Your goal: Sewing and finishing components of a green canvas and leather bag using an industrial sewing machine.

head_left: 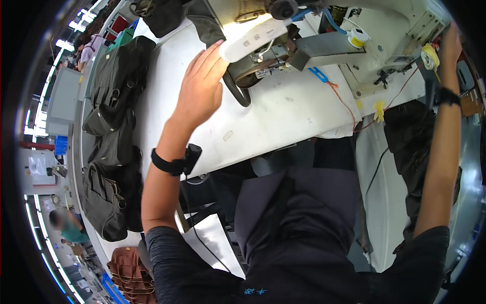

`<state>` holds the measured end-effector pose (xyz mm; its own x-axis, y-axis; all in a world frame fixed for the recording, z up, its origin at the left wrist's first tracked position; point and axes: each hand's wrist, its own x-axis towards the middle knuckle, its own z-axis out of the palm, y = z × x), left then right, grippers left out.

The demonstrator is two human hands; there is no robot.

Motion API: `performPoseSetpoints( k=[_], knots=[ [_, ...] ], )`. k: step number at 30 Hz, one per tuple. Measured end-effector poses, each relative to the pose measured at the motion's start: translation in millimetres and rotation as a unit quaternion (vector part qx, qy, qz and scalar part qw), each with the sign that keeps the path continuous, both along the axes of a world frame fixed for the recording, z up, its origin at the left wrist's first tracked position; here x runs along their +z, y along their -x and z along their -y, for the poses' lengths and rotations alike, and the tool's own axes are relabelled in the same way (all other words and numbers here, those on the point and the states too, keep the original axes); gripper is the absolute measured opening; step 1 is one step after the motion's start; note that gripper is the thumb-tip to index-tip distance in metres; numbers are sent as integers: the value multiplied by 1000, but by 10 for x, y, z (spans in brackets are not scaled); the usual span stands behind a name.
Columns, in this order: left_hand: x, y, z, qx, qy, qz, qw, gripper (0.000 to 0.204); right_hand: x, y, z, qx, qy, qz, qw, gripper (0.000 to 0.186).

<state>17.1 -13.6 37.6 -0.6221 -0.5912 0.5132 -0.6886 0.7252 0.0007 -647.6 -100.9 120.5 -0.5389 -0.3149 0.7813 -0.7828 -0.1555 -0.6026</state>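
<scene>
A sewing machine stands at the far side of the white worktable. Under its head lies a dark olive bag, with a curved strap or edge hanging toward me. My left hand is beside the machine head, fingers stretched out and together, their tips at the end of a white oblong cover and near the bag. Up at the right rim, my right hand reaches to the machine's right end; its fingers are too small and cut off to read. A black band circles each wrist.
Several dark olive bags are piled along the table's left side, with a reddish-brown bag stack below. A blue plastic piece with red thread lies by the machine. Dark fabric hangs at right. Other people are far left.
</scene>
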Motion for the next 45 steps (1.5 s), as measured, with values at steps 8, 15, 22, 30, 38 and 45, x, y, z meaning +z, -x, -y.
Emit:
performPoseSetpoints(
  k=[8, 15, 22, 30, 38, 45],
  knots=[
    [13, -208, 390, -21, 98, 127, 987, 60, 136, -920, -95, 114, 15, 154, 981, 63],
    [-122, -96, 803, -79, 173, 22, 981, 43, 480, -531, -278, 60, -95, 37, 993, 69],
    [-230, -353, 1031, 60, 186, 47, 980, 27, 1058, -547, -14, 70, -283, 34, 956, 67],
    [-295, -766, 213, 254, 93, 200, 942, 63, 264, -1087, -207, 17, 17, 118, 993, 70],
    [149, -509, -1176, 261, 90, 154, 949, 53, 34, -1717, -1462, 125, 66, 48, 989, 32],
    [-72, -283, -1523, 146, 87, 96, 981, 45, -1583, -3389, -1411, 381, -201, -336, 838, 24]
  ],
)
